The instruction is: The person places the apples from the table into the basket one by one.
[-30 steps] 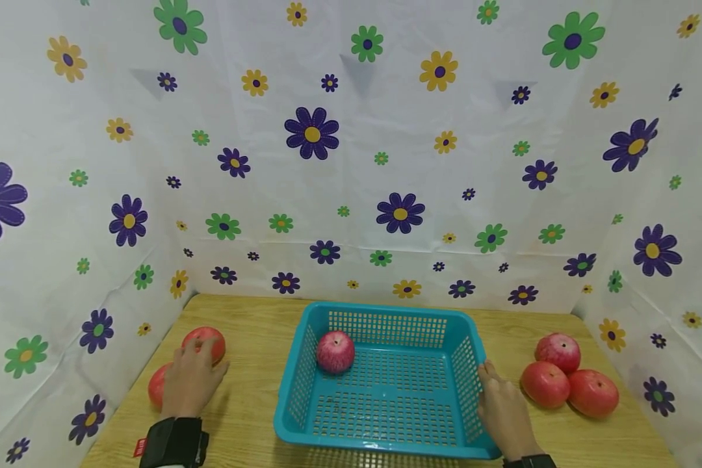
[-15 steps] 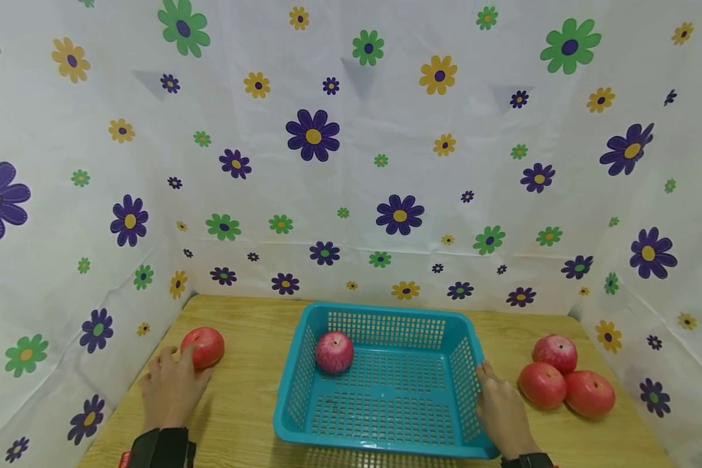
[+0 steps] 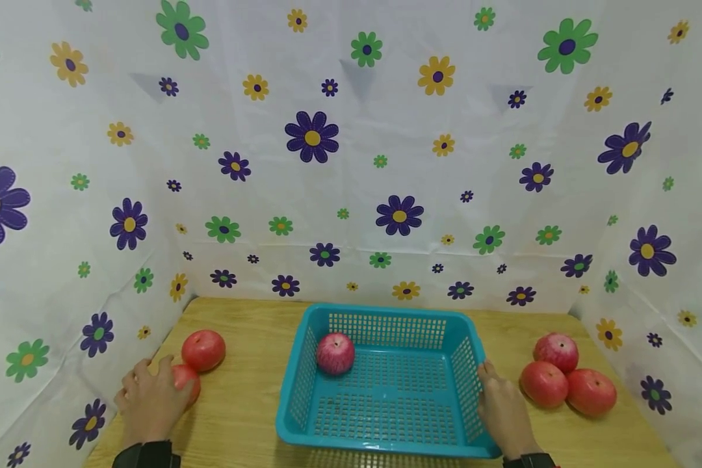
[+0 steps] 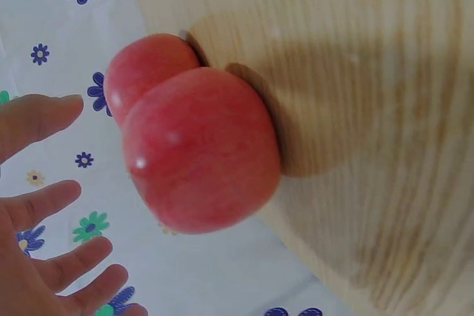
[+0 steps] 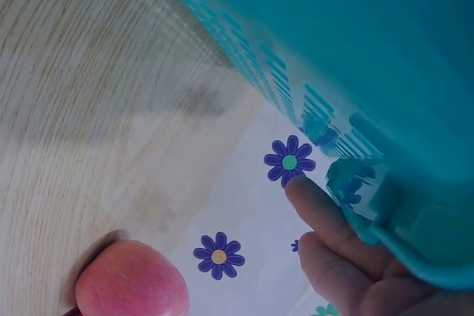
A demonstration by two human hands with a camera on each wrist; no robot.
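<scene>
At the left, my left hand (image 3: 152,400) hovers over the nearer red apple (image 3: 188,385) with its fingers spread, partly hiding it. The left wrist view shows a gap between the fingers (image 4: 63,205) and that apple (image 4: 204,153). Touching it, a second red apple (image 3: 203,350) lies just behind. On the other side, my right hand (image 3: 505,413) grips the right rim of the blue plastic basket (image 3: 380,446), its fingers (image 5: 326,216) on the outer side. A streaked red apple (image 3: 335,354) sits in the basket's back left part.
Three more apples are grouped right of the basket: a streaked one (image 3: 556,351) behind two plain red ones, the left (image 3: 544,384) and the right (image 3: 591,392). A flower-printed white cloth (image 3: 351,162) walls the wooden table (image 3: 251,383) at the back and sides.
My left hand has moved from the rear left apple back toward the body, now above the nearer one. The right hand, basket and apples stay in place.
</scene>
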